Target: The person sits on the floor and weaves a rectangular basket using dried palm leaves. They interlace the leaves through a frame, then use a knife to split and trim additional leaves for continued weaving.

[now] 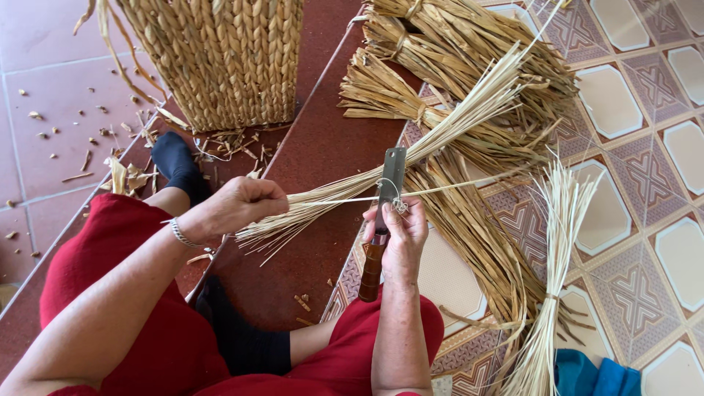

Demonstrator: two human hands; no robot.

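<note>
Gripping, left hand (246,204): closing around pale straw-coloured reed bundle (440,128).
Right hand (400,231): clasping wooden-handled flat steel knife (383,220) and a thin reed strand (345,199).

Woven basket (220,59): top cut off by the far edge.
Knife (381,220): middle hidden inside the right hand (400,235).
Pale straw bundle (411,158): near end covered by the left hand (238,205).
Blue cloth (594,375): cut off at the near edge.
Thin strand (396,196) at the blade: too fine to tell.
</note>
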